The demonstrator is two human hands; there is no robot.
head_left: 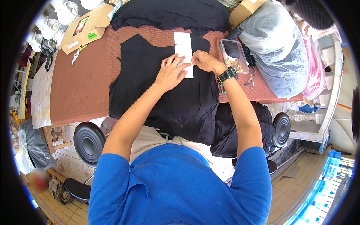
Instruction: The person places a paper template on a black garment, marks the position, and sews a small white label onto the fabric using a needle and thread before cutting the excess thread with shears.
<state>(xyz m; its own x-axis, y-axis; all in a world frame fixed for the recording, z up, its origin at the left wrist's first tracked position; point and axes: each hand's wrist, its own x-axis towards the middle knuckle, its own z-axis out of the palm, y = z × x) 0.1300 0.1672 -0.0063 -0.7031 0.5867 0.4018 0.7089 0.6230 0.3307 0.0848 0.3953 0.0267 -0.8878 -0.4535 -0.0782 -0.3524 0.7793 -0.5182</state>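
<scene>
so the spot is a cluttered work area with a table (82, 86) under a reddish-brown textured cover, and if the middle of the view is the clock's centre, there's white, carved-looking stuff (48, 28) around 10 o'clock and an opened cardboard box (84, 33) between 10 and 11. a big bundle in clear plastic (275, 48) sits at 2, with something pink (314, 69) just beyond it. bunched black cloth (170, 15) lies at the far 12 o'clock end. nearer in, a flat black fabric piece (146, 97) spreads across the table and hangs over the near edge toward 6. the white strip (183, 45) lies on it at 12, long side pointing away from the person. the left hand (171, 73) rests palm down across the strip, fingers spread. the right hand (204, 62), black watch (227, 75) on its wrist, is at the strip's right edge, fingers curled with thumb and forefinger close together; can't tell if anything's pinched between them. a clear tub (243, 69) with gold-coloured bits (235, 65) sits between 1 and 2, glasses (250, 82) near it.
</scene>
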